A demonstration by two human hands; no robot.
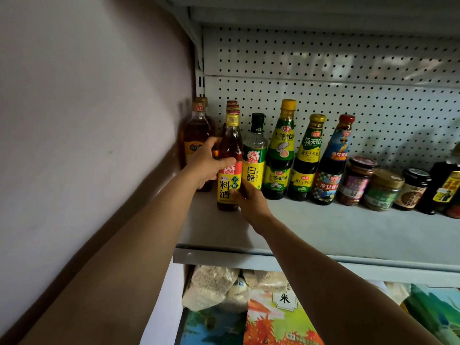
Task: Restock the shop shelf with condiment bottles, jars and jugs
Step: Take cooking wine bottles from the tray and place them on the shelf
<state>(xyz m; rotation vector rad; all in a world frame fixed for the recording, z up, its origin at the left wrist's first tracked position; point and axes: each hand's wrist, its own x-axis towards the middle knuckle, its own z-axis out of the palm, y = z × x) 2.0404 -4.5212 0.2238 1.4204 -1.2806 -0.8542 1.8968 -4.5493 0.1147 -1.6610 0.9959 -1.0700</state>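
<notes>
Two bare forearms are showing in the head view, uncovered from the frame's lower edge to the wrists. No sleeve, glove, watch or ring is appearing on either. The left hand (207,164) and right hand (251,202) are both bare, fingers (224,162) uncovered, nails short and unpainted.

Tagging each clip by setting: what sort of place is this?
Most likely a small grocery shop: a metal shelf with a pegboard back, a row of labelled sauce bottles and jars, rice bags below.
</notes>
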